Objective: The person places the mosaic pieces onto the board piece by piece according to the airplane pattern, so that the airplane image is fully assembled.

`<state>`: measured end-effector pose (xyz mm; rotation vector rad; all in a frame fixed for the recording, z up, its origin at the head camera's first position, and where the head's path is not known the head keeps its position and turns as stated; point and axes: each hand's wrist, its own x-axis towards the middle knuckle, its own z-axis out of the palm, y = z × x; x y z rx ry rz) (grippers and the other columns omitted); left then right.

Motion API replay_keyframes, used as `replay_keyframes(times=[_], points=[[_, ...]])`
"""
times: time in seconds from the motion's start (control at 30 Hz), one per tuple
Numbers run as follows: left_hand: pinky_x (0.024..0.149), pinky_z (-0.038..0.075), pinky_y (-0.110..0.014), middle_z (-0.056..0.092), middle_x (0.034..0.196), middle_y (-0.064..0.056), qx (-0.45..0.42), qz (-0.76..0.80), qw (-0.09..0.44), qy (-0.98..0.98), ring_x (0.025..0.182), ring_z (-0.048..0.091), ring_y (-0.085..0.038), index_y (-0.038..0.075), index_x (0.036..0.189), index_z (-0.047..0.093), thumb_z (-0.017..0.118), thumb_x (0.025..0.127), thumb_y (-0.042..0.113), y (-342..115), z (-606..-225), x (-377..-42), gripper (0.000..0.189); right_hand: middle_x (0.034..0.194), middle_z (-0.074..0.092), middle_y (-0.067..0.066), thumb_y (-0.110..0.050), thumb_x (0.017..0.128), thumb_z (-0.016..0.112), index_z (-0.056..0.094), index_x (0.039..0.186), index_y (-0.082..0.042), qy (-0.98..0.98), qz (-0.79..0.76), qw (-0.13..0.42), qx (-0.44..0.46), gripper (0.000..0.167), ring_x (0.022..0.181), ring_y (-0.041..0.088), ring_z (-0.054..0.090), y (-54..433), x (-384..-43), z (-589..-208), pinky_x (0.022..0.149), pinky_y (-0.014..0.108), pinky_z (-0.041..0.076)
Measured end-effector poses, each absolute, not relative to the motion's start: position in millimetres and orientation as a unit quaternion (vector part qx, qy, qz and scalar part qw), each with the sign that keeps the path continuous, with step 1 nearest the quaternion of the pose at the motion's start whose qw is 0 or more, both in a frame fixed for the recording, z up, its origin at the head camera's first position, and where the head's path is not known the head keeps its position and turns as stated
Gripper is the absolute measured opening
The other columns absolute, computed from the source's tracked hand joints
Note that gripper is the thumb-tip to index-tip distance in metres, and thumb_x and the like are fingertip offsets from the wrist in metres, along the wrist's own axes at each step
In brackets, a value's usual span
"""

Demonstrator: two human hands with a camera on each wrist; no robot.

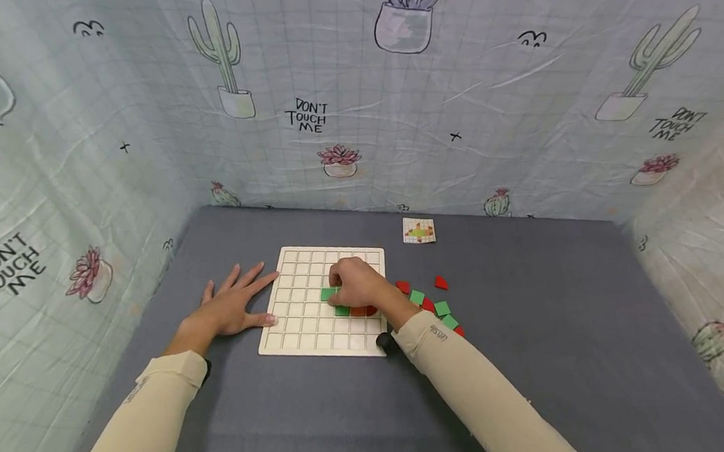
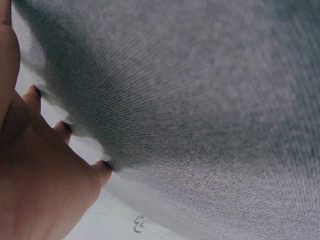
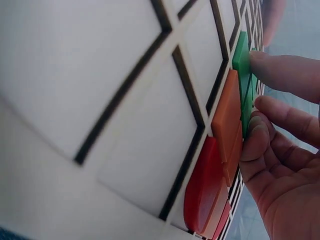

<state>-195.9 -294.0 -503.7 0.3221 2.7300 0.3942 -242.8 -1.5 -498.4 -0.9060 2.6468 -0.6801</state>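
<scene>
A pale square grid board (image 1: 304, 343) lies on the grey table. My left hand (image 1: 229, 309) is spread at its left side, thumb and index fingertip touching the board's edge. In the left wrist view that hand (image 2: 45, 175) shows beside grey cloth. Over the board, my right hand (image 1: 359, 282) has curled fingers and pinches a green square tile (image 3: 254, 82) at the surface; the fingers partly hide it. Another green tile (image 3: 242, 52), orange tiles (image 3: 227, 112) and a red curved-edge tile (image 3: 202, 185) sit in cells beside the right hand (image 3: 285, 135).
Loose green squares (image 1: 441, 309) and red curved pieces (image 1: 441, 282) lie right of the board, near my right forearm. A small pattern card (image 1: 418, 230) is behind them. Cloth walls (image 1: 353, 100) with cactus drawings stand around the table.
</scene>
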Motion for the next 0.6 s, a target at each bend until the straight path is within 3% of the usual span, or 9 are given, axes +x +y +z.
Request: replay_keyframes(times=[0.2, 0.4, 0.6], points=[[0.117, -0.001, -0.084, 0.004, 0.179, -0.006, 0.115, 0.139, 0.18, 0.967, 0.162, -0.001, -0.05, 0.037, 0.167, 0.021, 0.067, 0.087, 0.072, -292.7, -505.4, -197.6, 0.099, 0.108, 0.073, 0.008, -0.018, 0.091, 0.082, 0.076, 0.109, -0.006, 0.9, -0.27, 0.124, -0.32, 0.022, 0.098, 0.019, 0.067, 5.0, -241.7, -494.8, 0.088, 0.03, 0.055], [0.117, -0.001, -0.084, 0.004, 0.179, -0.006, 0.116, 0.144, 0.18, 0.966, 0.162, -0.001, -0.05, 0.037, 0.167, 0.021, 0.067, 0.088, 0.071, -290.3, -505.6, -196.8, 0.098, 0.099, 0.076, 0.01, -0.005, 0.094, 0.071, 0.078, 0.106, -0.001, 0.871, -0.35, 0.108, -0.327, 0.015, 0.082, 0.012, 0.063, 32.4, -242.6, -488.2, 0.074, 0.024, 0.052], [0.116, -0.001, -0.085, 0.004, 0.179, -0.006, 0.119, 0.142, 0.177, 0.967, 0.161, 0.0, -0.051, 0.037, 0.167, 0.021, 0.067, 0.088, 0.071, -291.5, -504.2, -197.0, 0.098, 0.098, 0.077, 0.012, -0.002, 0.094, 0.072, 0.08, 0.101, 0.001, 0.866, -0.375, 0.103, -0.313, 0.01, 0.076, 0.011, 0.063, 69.6, -240.8, -482.7, 0.07, 0.026, 0.053]])
